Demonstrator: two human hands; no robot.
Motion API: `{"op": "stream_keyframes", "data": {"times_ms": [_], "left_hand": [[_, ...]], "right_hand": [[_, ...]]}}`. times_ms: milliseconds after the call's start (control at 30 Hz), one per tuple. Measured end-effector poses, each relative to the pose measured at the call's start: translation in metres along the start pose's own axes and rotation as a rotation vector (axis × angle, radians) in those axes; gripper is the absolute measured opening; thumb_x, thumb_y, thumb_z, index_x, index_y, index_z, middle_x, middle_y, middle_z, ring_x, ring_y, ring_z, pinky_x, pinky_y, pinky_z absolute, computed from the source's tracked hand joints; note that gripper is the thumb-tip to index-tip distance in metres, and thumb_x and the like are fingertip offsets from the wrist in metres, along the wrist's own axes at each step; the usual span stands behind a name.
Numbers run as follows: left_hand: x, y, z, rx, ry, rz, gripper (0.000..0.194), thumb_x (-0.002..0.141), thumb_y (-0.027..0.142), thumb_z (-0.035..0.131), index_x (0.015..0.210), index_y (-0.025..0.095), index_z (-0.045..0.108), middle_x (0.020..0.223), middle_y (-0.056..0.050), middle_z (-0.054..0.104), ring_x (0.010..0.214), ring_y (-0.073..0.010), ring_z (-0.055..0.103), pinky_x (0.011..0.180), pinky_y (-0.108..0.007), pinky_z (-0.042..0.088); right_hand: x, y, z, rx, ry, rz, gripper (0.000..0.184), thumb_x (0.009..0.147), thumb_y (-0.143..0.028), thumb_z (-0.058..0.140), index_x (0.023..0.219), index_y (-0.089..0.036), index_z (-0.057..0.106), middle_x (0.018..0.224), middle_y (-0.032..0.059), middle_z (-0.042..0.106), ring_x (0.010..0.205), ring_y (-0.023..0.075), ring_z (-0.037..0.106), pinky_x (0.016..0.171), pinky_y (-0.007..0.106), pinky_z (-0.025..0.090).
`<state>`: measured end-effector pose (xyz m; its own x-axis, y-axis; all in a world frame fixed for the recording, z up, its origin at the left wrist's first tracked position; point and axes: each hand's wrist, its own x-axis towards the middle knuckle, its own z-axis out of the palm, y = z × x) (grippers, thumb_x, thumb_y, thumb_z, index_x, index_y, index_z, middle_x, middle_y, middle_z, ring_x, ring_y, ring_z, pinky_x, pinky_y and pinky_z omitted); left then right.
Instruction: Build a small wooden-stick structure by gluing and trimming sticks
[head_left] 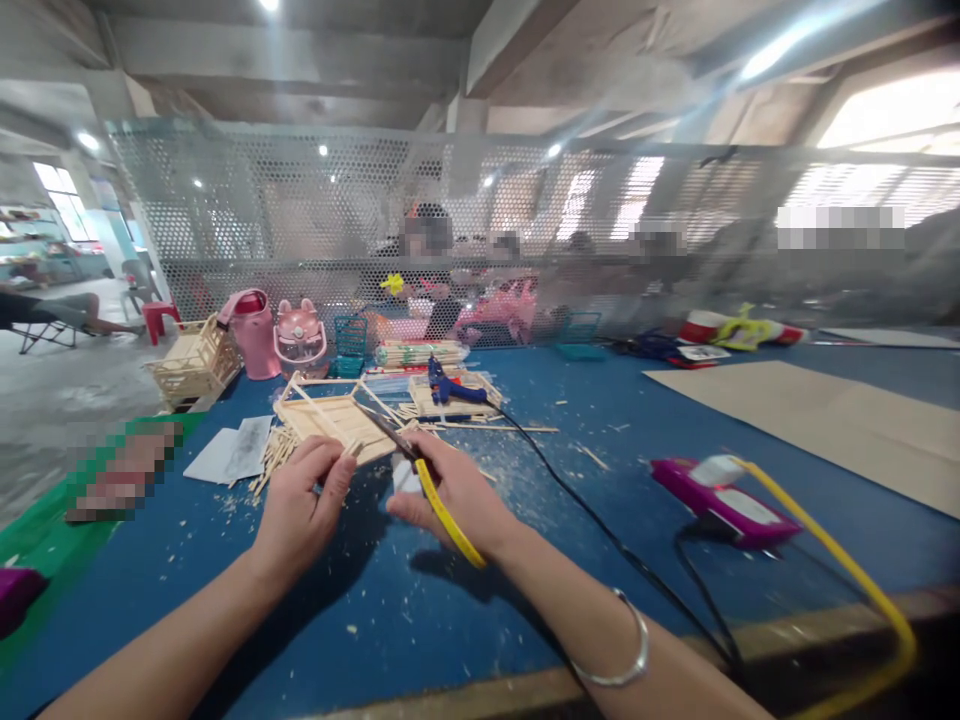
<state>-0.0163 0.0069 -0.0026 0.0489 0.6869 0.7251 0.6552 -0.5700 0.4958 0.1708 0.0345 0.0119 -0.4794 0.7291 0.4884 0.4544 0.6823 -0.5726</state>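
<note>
Your left hand [306, 500] is closed in a pinch on a thin wooden stick [351, 449], thumb against fingers; your right hand [461, 495] is wrapped around the yellow-handled cutting tool [451, 517], its dark blades pointing toward the stick; both hands are above the blue table [322, 640], in front of the slatted wooden frame [326, 418]; loose sticks [276, 455] lie heaped at the frame's left, and the blue glue gun [456, 390] sits beyond your right hand, its black cord [559, 485] trailing toward you.
</note>
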Motion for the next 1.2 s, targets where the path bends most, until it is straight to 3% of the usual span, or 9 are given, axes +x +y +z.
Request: {"op": "stream_keyframes", "data": {"times_ms": [133, 533, 733, 867, 933, 1100, 1200], "left_hand": [[0.0017, -0.0009, -0.0042, 0.075, -0.022, 0.088, 0.020, 0.086, 0.024, 0.044, 0.076, 0.017, 0.060, 0.080, -0.005, 0.059, 0.078, -0.0145, 0.057, 0.070, -0.025, 0.045], [0.0020, -0.0033, -0.0073, 0.183, -0.020, 0.224, 0.021, 0.086, 0.023, 0.044, 0.079, 0.018, 0.063, 0.084, -0.004, 0.061, 0.079, -0.0136, 0.059, 0.071, -0.022, 0.048], [0.0018, -0.0030, -0.0073, 0.182, -0.010, 0.236, 0.021, 0.085, 0.023, 0.045, 0.079, 0.019, 0.064, 0.085, -0.004, 0.062, 0.080, -0.0142, 0.059, 0.071, -0.023, 0.049], [0.0018, -0.0012, -0.0069, 0.154, -0.038, 0.208, 0.019, 0.085, 0.023, 0.045, 0.082, 0.018, 0.063, 0.083, -0.005, 0.061, 0.080, -0.0148, 0.058, 0.070, -0.024, 0.048], [0.0015, -0.0006, -0.0056, 0.130, -0.040, 0.161, 0.019, 0.086, 0.024, 0.044, 0.079, 0.017, 0.061, 0.080, -0.005, 0.060, 0.078, -0.0146, 0.057, 0.070, -0.024, 0.047], [0.0002, -0.0006, -0.0013, 0.039, -0.032, 0.055, 0.022, 0.087, 0.025, 0.042, 0.071, 0.017, 0.056, 0.077, -0.005, 0.057, 0.073, -0.0140, 0.055, 0.067, -0.024, 0.045], [-0.0001, -0.0005, 0.0001, 0.012, -0.044, 0.018, 0.023, 0.087, 0.026, 0.042, 0.071, 0.017, 0.055, 0.078, -0.005, 0.057, 0.075, -0.0142, 0.055, 0.068, -0.024, 0.044]], "right_hand": [[-0.0008, 0.0002, 0.0029, 0.014, -0.070, -0.031, 0.059, 0.058, -0.048, 0.074, 0.105, -0.018, 0.053, 0.094, 0.0045, 0.059, 0.079, 0.0176, 0.053, 0.073, 0.030, 0.043], [-0.0025, -0.0002, 0.0022, -0.040, -0.068, -0.098, 0.067, 0.052, -0.052, 0.076, 0.106, -0.018, 0.056, 0.099, 0.0070, 0.060, 0.089, 0.0217, 0.056, 0.080, 0.033, 0.044], [-0.0023, 0.0008, 0.0021, -0.050, -0.064, -0.099, 0.063, 0.053, -0.053, 0.075, 0.102, -0.017, 0.058, 0.094, 0.0059, 0.061, 0.083, 0.0192, 0.057, 0.074, 0.029, 0.044], [-0.0030, -0.0005, 0.0039, -0.085, -0.036, -0.094, 0.049, 0.060, -0.055, 0.070, 0.089, -0.017, 0.061, 0.074, 0.0015, 0.060, 0.065, 0.0142, 0.052, 0.060, 0.024, 0.041], [-0.0044, -0.0017, 0.0051, -0.061, 0.048, -0.091, 0.041, 0.068, -0.055, 0.063, 0.082, -0.017, 0.060, 0.064, -0.0009, 0.055, 0.056, 0.0118, 0.046, 0.053, 0.023, 0.037], [-0.0049, 0.0023, 0.0030, 0.113, 0.489, -0.032, 0.030, 0.080, -0.047, 0.051, 0.090, -0.019, 0.054, 0.063, -0.0023, 0.050, 0.050, 0.0097, 0.043, 0.049, 0.021, 0.038], [-0.0017, 0.0063, -0.0014, 0.138, 0.483, 0.037, 0.023, 0.081, -0.041, 0.051, 0.087, -0.019, 0.053, 0.062, -0.0023, 0.051, 0.049, 0.0096, 0.045, 0.048, 0.021, 0.038]]}}
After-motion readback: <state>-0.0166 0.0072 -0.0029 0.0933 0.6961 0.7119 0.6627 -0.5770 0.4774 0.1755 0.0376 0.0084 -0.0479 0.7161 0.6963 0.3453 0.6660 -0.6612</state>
